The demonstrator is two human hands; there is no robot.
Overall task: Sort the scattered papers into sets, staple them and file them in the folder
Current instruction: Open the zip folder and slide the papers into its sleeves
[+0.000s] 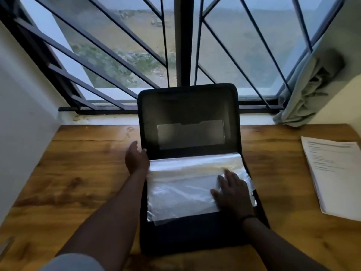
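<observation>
Two hands are on my black folder (188,114), which lies open on the wooden desk (78,173) with its lid propped up toward the window (121,55). Across its lower half lie the clear plastic sleeves (181,184). My right hand (233,194) rests flat on their right side, fingers straight and spread, pressing rather than gripping. My left hand (136,158) sits at the folder's left edge, where lid meets base, fingers relaxed and gripping nothing that I can see.

To the right of the folder, well apart from it, a stack of papers (336,177) waits near the desk's edge; whether it is stapled I cannot tell. Beyond that, by the window's right side, hangs a bunched curtain (310,90).

My worries, judging from here: the sleeves look slick and crumpled, so if I lift my right hand they may slide or fold over, and a set pushed in carelessly could crease or catch. The lid may also drop shut if I take away my left hand.
</observation>
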